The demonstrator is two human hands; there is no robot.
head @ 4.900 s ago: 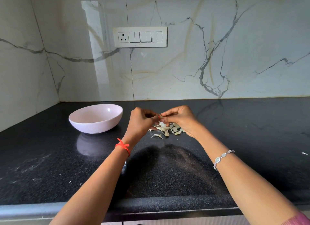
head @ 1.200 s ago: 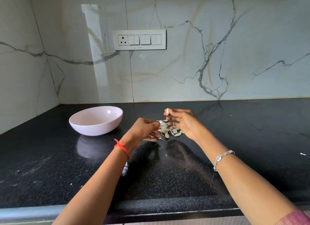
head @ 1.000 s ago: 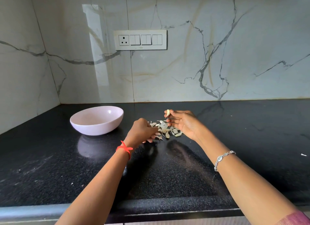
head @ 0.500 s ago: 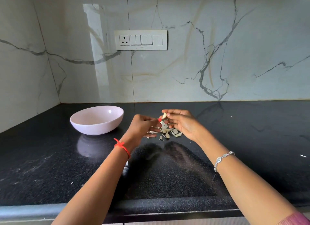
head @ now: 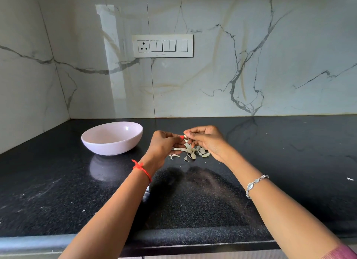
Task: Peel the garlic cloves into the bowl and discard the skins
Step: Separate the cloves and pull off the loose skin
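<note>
The garlic clove is hanging between the two hands above the counter, to the right of the bowl. It is looking small, light and firm, its papery skin likely to tear, so pinching it by the ends seems best. The right hand is pinching it in curled fingertips, and the left hand, fingers also curled, is nipping its tip over the loose skins.

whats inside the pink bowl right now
The visible inside of the bowl shows only bare pink surface. Its near wall hides the lower front part, so anything lying there cannot be seen.
</note>
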